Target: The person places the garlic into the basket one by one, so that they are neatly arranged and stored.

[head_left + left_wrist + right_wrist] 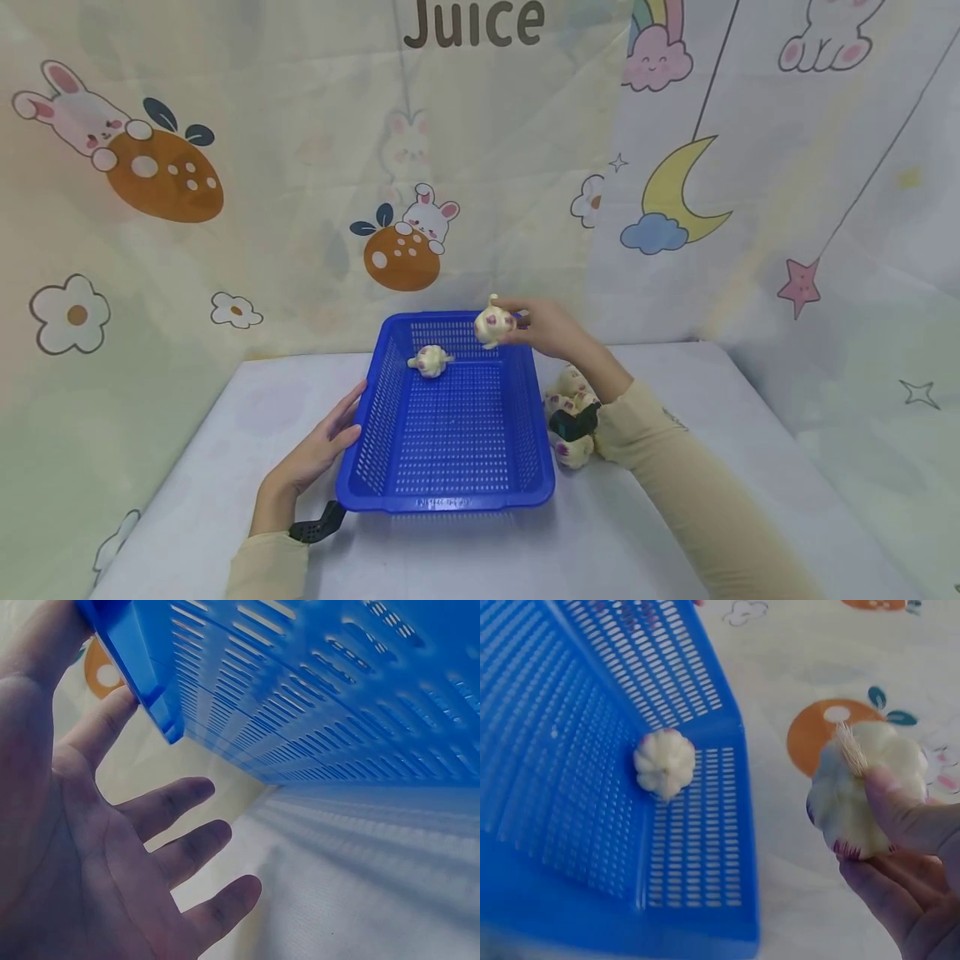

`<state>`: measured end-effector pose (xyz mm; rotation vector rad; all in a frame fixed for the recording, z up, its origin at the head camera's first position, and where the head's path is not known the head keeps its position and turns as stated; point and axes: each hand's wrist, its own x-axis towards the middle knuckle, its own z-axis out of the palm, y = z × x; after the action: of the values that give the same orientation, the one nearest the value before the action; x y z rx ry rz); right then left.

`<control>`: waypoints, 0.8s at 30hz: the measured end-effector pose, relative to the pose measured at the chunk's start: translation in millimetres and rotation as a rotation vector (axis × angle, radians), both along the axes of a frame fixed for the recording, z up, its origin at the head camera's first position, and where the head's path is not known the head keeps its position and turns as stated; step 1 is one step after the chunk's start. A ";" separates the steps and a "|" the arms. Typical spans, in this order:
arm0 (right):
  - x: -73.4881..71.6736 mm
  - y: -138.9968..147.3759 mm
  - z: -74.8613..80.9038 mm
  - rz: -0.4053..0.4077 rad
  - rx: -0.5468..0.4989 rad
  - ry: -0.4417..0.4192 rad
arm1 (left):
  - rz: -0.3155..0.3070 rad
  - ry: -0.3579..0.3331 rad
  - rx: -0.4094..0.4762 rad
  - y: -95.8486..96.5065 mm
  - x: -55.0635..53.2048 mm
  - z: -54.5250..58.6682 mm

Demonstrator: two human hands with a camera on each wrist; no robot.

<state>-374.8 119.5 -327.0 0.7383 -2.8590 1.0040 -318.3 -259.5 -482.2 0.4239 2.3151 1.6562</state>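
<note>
A blue plastic basket [444, 503] with slotted walls stands in the middle of the table in the head view. My right hand [553, 330] pinches a garlic bulb [492, 326] above the basket's far right corner. In the right wrist view, the thumb presses that bulb near its dry root tuft. A second garlic bulb [431, 362] lies inside the basket at the far left. My left hand [318, 457] touches the basket's left side. Seen from the left wrist, thumb and index fingertip meet the rim [157, 712], while the other fingers stretch out, apart from the wall.
Several more garlic bulbs [573, 450] lie in a pile just right of the basket, partly hidden by the right forearm and a black wrist device [573, 422]. The white table [675, 517] meets a printed cloth backdrop [300, 167] behind the basket.
</note>
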 end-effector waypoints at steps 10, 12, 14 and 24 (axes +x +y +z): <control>-43.2 -43.2 -37.8 0.026 -0.191 -0.251 | 0.003 -0.013 -0.003 -3.1 -2.3 3.8; -46.2 -48.3 -50.3 0.016 -0.192 -0.280 | 0.004 -0.015 -0.008 -3.6 -2.9 2.4; -49.9 -53.1 -64.0 -0.007 -0.195 -0.282 | 0.008 -0.019 0.001 -3.6 -1.9 2.0; -54.9 -62.3 -95.2 -0.150 -0.145 -0.269 | 0.012 -0.010 0.008 0.1 4.9 5.7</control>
<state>-429.8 57.2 -422.2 0.3977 -2.9593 1.3625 -313.4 -259.4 -476.5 0.4029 2.3086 1.6703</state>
